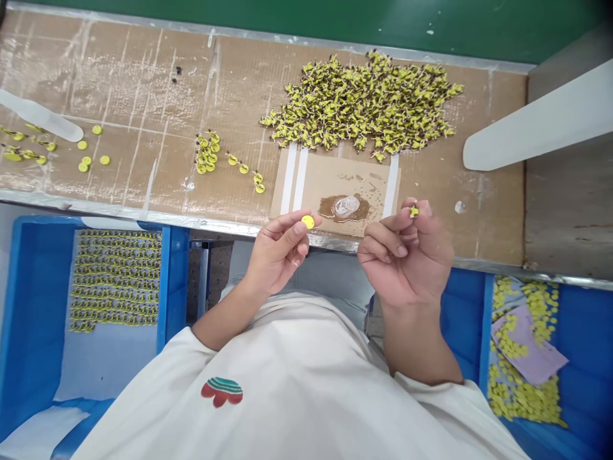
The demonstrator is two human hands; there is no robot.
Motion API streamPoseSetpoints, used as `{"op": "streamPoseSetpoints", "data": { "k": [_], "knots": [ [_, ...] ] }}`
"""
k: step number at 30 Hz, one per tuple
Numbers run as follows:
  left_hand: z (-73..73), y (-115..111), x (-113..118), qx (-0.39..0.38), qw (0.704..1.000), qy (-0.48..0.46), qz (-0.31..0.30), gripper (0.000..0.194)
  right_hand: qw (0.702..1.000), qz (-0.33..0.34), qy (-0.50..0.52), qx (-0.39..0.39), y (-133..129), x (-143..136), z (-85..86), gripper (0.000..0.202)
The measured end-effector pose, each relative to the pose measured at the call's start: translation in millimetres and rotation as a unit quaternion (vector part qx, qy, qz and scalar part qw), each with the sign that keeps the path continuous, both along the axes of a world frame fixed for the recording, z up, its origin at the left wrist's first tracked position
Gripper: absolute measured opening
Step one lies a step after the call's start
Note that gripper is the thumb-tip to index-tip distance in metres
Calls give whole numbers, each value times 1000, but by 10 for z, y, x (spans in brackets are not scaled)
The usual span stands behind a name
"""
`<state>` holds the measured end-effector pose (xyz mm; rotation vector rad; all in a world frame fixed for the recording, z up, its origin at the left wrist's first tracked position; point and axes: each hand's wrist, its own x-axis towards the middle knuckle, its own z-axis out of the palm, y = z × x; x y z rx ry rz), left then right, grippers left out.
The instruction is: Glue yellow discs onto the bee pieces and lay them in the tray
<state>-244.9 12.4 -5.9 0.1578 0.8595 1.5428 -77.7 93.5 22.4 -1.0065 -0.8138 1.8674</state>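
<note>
Between thumb and forefinger, my left hand (280, 249) pinches a round yellow disc (308, 222). My right hand (407, 255) is raised at the table's front edge, its thumb and forefinger closed on a small yellow-and-dark figure piece (414, 211). The two hands are apart. Just beyond them lies a cardboard sheet (306, 191) with white tape strips, where a clear glue-like blob (347, 206) sits in a wet patch. Behind the sheet is a large heap of small yellow-and-dark figure pieces (364, 102).
Discs with dark pieces on them (207, 153) stand left of the sheet; loose yellow discs (105, 160) lie farther left. A blue bin (175, 281) at left holds rows of assembled pieces. Yellow discs and a purple paper (527, 345) fill part of the right bin. White lamp-like arms (541, 118) reach in from both sides.
</note>
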Motion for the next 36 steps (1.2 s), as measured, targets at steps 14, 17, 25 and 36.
{"op": "streamPoseSetpoints", "data": {
  "k": [14, 17, 25, 36],
  "knots": [
    [53, 0, 36, 11, 1000, -2, -15, 23, 998, 44, -8, -38, -49, -77, 90, 17],
    [50, -5, 31, 23, 1000, -3, -19, 20, 998, 38, 6, -55, -53, -71, 88, 18],
    [45, -12, 29, -2, 1000, 4, -13, 26, 997, 58, 2, -46, -67, -62, 96, 17],
    [36, -9, 31, 10, 1000, 4, -15, 22, 994, 59, 60, -71, -74, -72, 97, 13]
  ]
}}
